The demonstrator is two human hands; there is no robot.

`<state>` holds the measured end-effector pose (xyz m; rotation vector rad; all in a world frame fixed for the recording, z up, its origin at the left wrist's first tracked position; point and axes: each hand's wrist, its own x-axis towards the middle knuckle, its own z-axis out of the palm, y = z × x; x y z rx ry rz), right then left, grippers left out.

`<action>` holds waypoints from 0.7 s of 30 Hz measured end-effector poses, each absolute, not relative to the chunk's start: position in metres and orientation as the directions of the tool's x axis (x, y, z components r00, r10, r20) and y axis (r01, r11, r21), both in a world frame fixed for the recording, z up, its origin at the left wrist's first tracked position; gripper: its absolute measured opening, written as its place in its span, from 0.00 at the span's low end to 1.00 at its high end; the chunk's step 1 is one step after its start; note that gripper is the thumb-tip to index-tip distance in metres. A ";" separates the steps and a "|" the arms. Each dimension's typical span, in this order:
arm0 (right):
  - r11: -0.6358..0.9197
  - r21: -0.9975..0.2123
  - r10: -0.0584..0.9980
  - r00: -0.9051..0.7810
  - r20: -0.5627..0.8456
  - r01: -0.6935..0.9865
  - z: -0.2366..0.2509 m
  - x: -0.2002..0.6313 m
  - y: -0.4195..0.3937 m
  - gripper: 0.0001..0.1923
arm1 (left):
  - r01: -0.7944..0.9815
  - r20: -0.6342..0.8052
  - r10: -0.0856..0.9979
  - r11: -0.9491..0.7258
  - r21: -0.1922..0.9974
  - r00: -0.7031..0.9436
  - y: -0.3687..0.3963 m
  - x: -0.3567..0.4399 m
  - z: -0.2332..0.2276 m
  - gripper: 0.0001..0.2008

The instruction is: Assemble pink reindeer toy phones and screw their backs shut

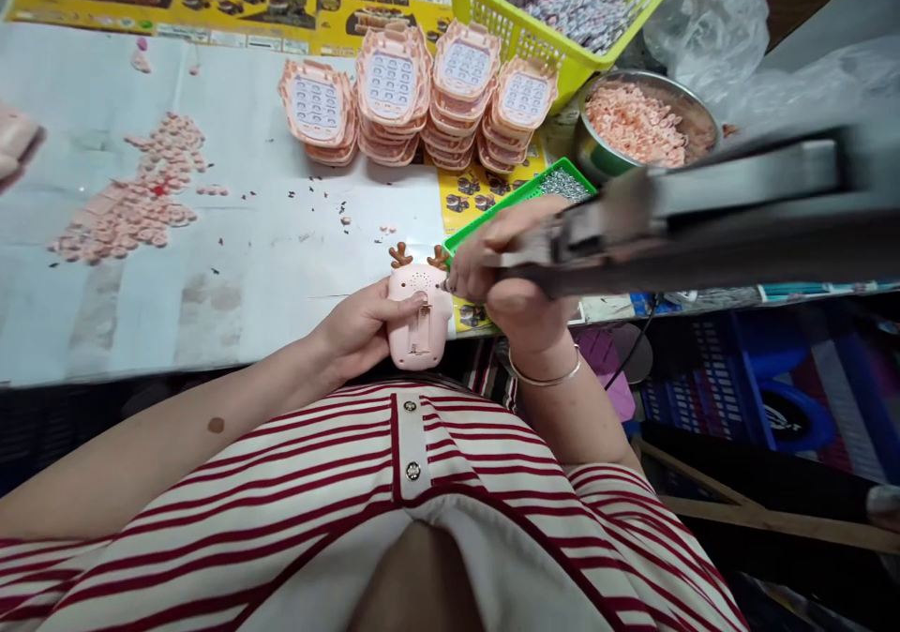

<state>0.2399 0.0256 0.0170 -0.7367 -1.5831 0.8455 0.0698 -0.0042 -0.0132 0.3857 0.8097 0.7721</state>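
Observation:
My left hand (362,327) is closed around a pale pink toy (416,332) with brown antlers, its thumb lying across the back. The toy's back faces up, showing an uncovered battery compartment, a group of small speaker holes and screw holes near the corners. In my right hand (524,285) is a long dark power screwdriver (633,238), blurred and tilted out to the right. Its tip points at the toy's upper right corner; whether it touches there I cannot tell. Just behind my right hand lies a green tray (485,224) of small metal screws (562,185), partly hidden.
Stacks of pink toy shells (394,88) with keypad sheets stand at the back. Behind them is a yellow-green basket (534,46) of parts. A metal bowl (587,135) of small pink pieces stands right. Loose pink pieces (133,210) lie on the left of the table (295,304).

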 end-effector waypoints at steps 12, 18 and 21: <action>0.657 -0.754 0.747 0.114 0.655 0.027 0.007 0.301 -0.001 0.25 | -0.478 -0.609 0.721 0.684 0.551 0.330 -0.006 0.071 -0.003 0.25; 0.578 -0.816 0.814 0.080 0.575 -0.021 0.005 0.294 -0.007 0.26 | -0.473 -0.596 0.737 0.669 0.573 0.319 -0.007 0.072 -0.001 0.27; 0.533 -0.846 0.843 0.074 0.532 0.010 0.002 0.293 -0.008 0.29 | -0.472 -0.581 0.749 0.657 0.588 0.318 -0.007 0.072 -0.003 0.27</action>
